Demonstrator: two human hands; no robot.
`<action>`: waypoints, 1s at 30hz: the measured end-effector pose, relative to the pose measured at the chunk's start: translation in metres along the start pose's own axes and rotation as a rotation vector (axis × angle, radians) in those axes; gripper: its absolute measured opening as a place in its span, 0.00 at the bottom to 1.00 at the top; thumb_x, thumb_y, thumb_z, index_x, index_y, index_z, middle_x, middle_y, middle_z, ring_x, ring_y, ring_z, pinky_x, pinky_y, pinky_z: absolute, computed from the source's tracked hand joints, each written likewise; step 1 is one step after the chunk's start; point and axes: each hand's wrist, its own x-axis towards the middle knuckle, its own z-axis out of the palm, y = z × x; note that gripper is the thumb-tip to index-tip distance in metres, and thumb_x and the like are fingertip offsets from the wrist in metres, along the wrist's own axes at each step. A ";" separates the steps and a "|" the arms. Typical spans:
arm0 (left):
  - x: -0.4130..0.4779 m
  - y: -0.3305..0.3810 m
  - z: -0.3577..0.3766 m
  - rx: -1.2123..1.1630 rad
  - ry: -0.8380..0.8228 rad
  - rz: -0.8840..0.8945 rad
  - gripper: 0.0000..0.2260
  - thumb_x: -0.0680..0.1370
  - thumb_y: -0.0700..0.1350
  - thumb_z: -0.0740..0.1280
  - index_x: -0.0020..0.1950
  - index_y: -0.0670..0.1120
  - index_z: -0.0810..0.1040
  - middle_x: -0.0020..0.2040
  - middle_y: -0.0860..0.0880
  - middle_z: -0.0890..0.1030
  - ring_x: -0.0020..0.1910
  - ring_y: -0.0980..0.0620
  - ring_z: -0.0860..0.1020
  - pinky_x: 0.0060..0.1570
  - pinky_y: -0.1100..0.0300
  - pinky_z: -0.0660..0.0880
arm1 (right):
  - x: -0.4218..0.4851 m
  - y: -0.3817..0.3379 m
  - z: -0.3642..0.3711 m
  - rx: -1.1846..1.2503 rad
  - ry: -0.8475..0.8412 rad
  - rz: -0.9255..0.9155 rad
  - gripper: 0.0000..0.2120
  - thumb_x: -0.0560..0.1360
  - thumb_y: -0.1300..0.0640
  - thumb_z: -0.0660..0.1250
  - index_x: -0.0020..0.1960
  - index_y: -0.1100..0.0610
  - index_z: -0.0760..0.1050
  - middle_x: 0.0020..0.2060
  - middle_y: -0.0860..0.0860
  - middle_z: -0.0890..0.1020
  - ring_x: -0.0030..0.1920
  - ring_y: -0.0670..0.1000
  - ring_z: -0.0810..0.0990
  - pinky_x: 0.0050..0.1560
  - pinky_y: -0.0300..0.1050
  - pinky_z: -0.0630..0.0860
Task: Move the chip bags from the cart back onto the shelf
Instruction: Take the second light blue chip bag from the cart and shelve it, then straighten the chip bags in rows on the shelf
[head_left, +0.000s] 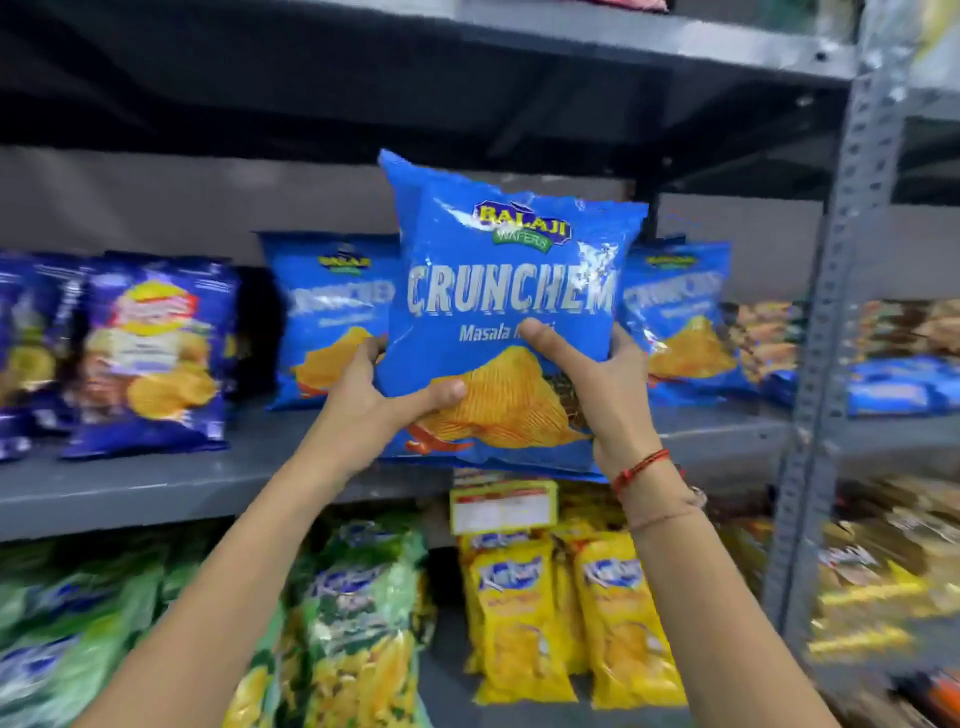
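Head view: left hand (382, 400) and right hand (597, 384) clasping blue bag (506, 312) by its lower sides, upright, raised before shelf (171, 480), between two matching bags (332, 317) already standing there; placement apparently pending; cart out of view, remainder unknown.

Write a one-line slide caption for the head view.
Both hands, left and right, lift a blue Crunchem bag toward the shelf.

Both bare arms reached up and forward. The left hand (384, 402) clasped the chip bag (498, 322) at its lower left edge, thumb across the front; the right hand (597, 379) gripped its lower right, thumb pressed on the front
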 end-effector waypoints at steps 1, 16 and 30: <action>0.002 0.000 -0.014 0.001 0.042 -0.006 0.35 0.57 0.56 0.77 0.61 0.49 0.72 0.54 0.55 0.81 0.52 0.58 0.81 0.47 0.66 0.78 | 0.005 0.002 0.017 0.003 -0.028 -0.005 0.22 0.60 0.51 0.79 0.51 0.56 0.80 0.45 0.51 0.87 0.46 0.50 0.85 0.46 0.48 0.82; 0.036 -0.051 -0.100 0.034 0.212 -0.306 0.37 0.58 0.56 0.77 0.63 0.45 0.72 0.57 0.46 0.81 0.52 0.47 0.81 0.56 0.48 0.77 | 0.037 0.061 0.144 -0.203 -0.088 -0.031 0.37 0.62 0.45 0.77 0.65 0.55 0.67 0.38 0.35 0.72 0.40 0.42 0.74 0.31 0.16 0.64; 0.035 -0.049 -0.115 0.270 0.280 -0.137 0.36 0.69 0.49 0.74 0.72 0.45 0.63 0.69 0.46 0.70 0.60 0.49 0.73 0.56 0.56 0.71 | 0.026 0.063 0.145 -0.508 -0.093 -0.082 0.41 0.69 0.43 0.70 0.73 0.56 0.55 0.67 0.57 0.71 0.66 0.59 0.70 0.63 0.56 0.72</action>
